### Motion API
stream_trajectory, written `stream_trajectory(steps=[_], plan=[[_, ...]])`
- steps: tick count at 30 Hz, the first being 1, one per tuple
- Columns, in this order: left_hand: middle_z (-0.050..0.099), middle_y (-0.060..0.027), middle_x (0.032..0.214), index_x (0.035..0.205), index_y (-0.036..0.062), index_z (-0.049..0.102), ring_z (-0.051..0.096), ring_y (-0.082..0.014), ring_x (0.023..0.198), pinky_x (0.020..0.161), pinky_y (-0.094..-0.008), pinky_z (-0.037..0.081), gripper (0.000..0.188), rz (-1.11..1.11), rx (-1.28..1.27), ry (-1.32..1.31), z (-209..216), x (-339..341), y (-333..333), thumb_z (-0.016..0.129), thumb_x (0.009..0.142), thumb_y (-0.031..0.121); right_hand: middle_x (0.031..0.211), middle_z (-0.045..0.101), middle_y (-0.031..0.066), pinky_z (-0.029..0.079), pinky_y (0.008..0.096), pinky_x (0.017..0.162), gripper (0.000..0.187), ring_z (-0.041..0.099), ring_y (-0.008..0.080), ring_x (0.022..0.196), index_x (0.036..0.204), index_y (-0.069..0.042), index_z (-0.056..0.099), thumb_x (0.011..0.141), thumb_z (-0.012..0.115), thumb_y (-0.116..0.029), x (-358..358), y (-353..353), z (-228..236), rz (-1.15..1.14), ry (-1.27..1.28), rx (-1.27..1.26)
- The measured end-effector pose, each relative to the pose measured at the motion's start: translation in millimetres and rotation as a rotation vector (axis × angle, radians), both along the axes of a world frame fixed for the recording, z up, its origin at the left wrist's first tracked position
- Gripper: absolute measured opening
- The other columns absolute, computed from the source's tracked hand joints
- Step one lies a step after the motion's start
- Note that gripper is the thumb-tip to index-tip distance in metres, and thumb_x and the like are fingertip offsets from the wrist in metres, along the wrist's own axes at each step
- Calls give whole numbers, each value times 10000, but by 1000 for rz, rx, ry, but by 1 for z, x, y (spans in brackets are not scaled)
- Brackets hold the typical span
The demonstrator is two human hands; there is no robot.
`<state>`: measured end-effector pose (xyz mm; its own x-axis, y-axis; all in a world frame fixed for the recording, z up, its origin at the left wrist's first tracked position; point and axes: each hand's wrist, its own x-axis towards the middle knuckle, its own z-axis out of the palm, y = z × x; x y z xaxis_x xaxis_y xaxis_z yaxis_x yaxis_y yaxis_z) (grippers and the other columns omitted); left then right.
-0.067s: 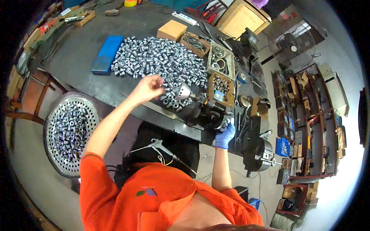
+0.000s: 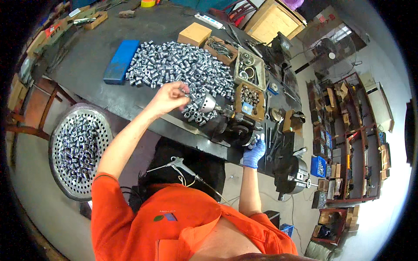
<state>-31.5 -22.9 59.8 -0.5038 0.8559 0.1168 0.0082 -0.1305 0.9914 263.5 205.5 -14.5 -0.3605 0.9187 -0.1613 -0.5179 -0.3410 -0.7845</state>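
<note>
My bare left hand is raised at the near edge of a heap of small silvery metal sleeves, its fingers curled together. Whatever sits between those fingertips is too small to make out. Just right of it, a silver cone-shaped chuck sticks out of a dark bench-mounted machine. My right hand, in a blue glove, is closed around a knurled knob at the machine's right end, with the thumb pointing up. Part of the knob is hidden by the glove.
A perforated metal bowl of sleeves stands left, below the table. A blue box flanks the heap; a parts tray and cardboard box lie right. An air gun hangs near my lap. Shelves line the right.
My left hand has shifted slightly right and up, closer to the chuck, with its fingers turned a little. The right hand stays on the knob.
</note>
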Motion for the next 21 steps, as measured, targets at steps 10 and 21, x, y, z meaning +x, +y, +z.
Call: stream_trajectory(steps=[10, 21], plan=[[632, -102, 754, 975, -81, 576, 612, -154, 637, 616, -270, 497, 213, -105, 141, -79, 5, 17, 18, 596, 824, 68, 585, 497, -1, 288, 174, 354, 256, 421, 64, 439, 769, -73, 544, 886, 526, -299, 0, 0, 1, -13, 43, -31], [639, -123, 746, 935, -84, 601, 619, -158, 583, 550, -248, 485, 170, -209, 52, -102, 12, 4, 21, 590, 812, 33, 505, 476, -3, 291, 188, 318, 271, 396, 62, 373, 782, -57, 561, 897, 511, -297, 15, -18, 31, -42, -53, 62]])
